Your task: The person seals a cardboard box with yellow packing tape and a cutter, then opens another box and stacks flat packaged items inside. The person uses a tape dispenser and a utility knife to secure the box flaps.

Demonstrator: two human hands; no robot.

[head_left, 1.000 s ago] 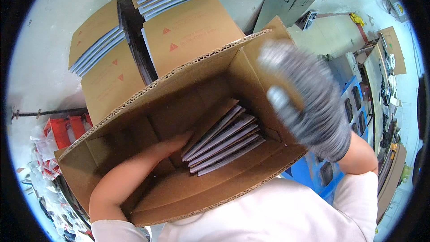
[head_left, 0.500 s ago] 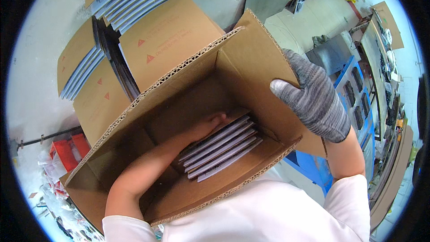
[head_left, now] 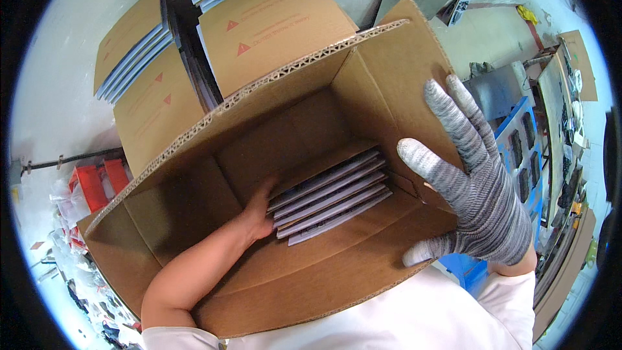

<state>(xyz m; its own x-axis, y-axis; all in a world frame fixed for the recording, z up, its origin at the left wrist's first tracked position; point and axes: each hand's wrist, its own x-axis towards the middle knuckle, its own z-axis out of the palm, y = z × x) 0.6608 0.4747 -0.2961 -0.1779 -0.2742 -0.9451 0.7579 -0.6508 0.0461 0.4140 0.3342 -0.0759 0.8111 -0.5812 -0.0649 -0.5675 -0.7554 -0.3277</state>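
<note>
A large open cardboard box (head_left: 214,123) fills the middle of the view, tilted toward me. A stack of thin purple-grey flat packs (head_left: 330,198) lies at its bottom, toward the right wall. My bare left hand (head_left: 256,210) reaches deep inside and presses against the left edge of that stack. My right hand (head_left: 476,185), in a grey striped knit glove, has its fingers spread and rests flat against the box's right side flap.
Behind the box stand more cardboard cartons (head_left: 269,23) with stacks of the same flat packs (head_left: 133,61) between and on them. Red plastic parts (head_left: 94,185) lie at the left. A blue rack (head_left: 521,155) with dark items stands at the right.
My left hand has slid deeper to the stack's left edge. My gloved right hand has come off the box's rim and now lies spread on the side flap. The view has shifted closer.
</note>
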